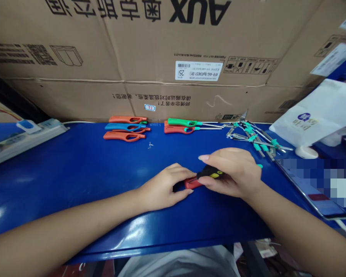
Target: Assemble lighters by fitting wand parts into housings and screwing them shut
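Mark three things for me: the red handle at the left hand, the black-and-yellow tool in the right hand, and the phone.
Red handle (193,183): head view, on its exposed end.
Black-and-yellow tool (208,171): head view, on its black part.
Phone (310,188): head view, on its screen.

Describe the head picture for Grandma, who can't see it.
A person's left grip pinches a red plastic handle on a shiny blue table, while the right grip holds a black-and-yellow tool over it. Farther back lie orange and blue plastic handles.
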`<state>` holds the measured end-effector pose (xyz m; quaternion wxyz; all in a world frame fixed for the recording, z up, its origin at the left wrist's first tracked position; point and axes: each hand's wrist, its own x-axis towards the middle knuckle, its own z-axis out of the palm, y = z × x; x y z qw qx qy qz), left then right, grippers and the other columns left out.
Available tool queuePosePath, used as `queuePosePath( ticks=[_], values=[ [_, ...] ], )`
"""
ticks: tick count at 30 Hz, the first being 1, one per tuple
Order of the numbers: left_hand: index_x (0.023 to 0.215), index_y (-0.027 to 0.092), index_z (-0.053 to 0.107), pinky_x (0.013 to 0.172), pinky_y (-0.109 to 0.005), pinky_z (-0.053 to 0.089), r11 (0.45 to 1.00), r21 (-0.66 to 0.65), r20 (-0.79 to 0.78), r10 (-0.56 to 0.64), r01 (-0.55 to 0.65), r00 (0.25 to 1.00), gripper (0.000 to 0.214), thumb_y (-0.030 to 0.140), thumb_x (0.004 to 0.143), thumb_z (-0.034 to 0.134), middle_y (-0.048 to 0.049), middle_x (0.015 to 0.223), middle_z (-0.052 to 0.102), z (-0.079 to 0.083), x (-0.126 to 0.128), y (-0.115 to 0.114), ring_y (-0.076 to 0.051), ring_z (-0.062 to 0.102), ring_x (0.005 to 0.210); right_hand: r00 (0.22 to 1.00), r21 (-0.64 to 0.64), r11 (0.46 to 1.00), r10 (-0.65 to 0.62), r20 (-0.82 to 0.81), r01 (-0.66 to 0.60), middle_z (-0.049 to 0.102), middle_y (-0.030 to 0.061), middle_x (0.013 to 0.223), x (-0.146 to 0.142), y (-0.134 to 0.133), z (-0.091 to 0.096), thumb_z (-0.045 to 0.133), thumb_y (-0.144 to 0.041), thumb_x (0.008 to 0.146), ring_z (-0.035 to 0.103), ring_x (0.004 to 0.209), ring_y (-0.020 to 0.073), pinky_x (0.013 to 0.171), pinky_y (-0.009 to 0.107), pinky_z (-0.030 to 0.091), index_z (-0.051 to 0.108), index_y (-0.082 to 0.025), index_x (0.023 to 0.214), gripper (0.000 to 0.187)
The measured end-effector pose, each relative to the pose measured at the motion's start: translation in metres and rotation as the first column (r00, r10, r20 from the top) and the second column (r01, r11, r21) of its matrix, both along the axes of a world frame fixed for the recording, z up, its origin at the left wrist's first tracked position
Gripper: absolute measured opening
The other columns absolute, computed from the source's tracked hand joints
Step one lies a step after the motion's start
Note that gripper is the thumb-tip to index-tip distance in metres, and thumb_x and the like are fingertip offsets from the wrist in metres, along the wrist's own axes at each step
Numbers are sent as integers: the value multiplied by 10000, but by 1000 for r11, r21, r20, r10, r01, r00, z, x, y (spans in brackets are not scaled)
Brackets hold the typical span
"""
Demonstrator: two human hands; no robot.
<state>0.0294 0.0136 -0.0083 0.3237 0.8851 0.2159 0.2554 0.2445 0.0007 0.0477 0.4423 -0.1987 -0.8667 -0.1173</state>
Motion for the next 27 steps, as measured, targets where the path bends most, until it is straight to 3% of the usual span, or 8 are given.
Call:
queuePosePath(
  ticks=[3, 5, 10, 15, 19, 22, 25, 27],
  values=[
    [1193, 185, 671, 965, -392, 510, 1000, 3, -11, 16, -16, 1000, 285, 229, 911, 679, -77, 1130, 725, 1, 0, 0, -232, 623, 1050, 991, -222, 969, 91, -93, -110, 732, 116, 1119, -2, -1, 1, 394, -201, 1021, 727, 899, 178, 690, 292, 584, 470, -162, 1456, 443],
    [1178, 180, 680, 960, -394, 515, 1000, 5, -16, 23, -23, 1000, 274, 230, 909, 684, -82, 1123, 725, 2, 0, 0, -237, 625, 1046, 985, -310, 943, 73, -157, -119, 724, 106, 1142, -3, 0, 0, 449, -166, 994, 721, 878, 174, 703, 299, 594, 499, -180, 1440, 449],
    [1200, 167, 676, 962, -391, 520, 1000, 8, -6, 14, -14, 1000, 299, 211, 905, 686, -86, 1137, 728, 2, 0, 0, -228, 631, 1033, 986, -24, 999, -44, -158, 41, 746, 43, 862, -1, 3, 0, 707, -228, 895, 672, 690, 163, 623, 286, 563, 645, -186, 1249, 362],
    [1240, 171, 665, 982, -398, 510, 1000, 17, -33, 15, -14, 999, 323, 231, 922, 675, -93, 1168, 717, 2, -1, 0, -237, 627, 1073, 966, -375, 906, 115, -233, -198, 729, 112, 1133, -4, 2, 3, 428, -181, 1016, 706, 978, 198, 791, 355, 607, 558, -167, 1409, 414],
    [1173, 196, 683, 949, -385, 520, 999, 33, -26, 21, -20, 999, 249, 229, 927, 669, -72, 1108, 720, 1, -1, 0, -230, 636, 1043, 982, -145, 987, 46, -182, -73, 713, 34, 819, -1, 2, 6, 704, -262, 911, 638, 686, 143, 607, 263, 545, 689, -175, 1173, 277],
    [1155, 203, 679, 957, -389, 516, 1000, 20, -6, 18, -18, 1000, 233, 222, 923, 674, -65, 1107, 719, 1, -1, 0, -224, 632, 1031, 999, 16, 1000, -12, -38, 12, 702, 64, 848, 2, 2, 6, 595, -298, 969, 646, 719, 157, 588, 268, 522, 658, -142, 1214, 297],
    [1115, 183, 674, 958, -405, 513, 1000, 7, -24, 27, -27, 999, 195, 236, 927, 670, -73, 1072, 716, 1, 0, 0, -237, 624, 1031, 993, -155, 980, 121, -11, -121, 707, 120, 1082, 0, 0, 5, 378, -173, 1001, 679, 960, 185, 685, 290, 553, 546, -130, 1368, 406],
    [1090, 177, 672, 932, -393, 518, 1000, 11, -37, 27, -27, 999, 171, 235, 929, 668, -67, 1034, 712, 1, 0, 0, -231, 623, 1006, 989, -235, 962, 131, -65, -143, 709, 89, 1023, -2, -1, 4, 423, -175, 998, 673, 895, 162, 653, 261, 537, 553, -149, 1352, 378]
  ],
)
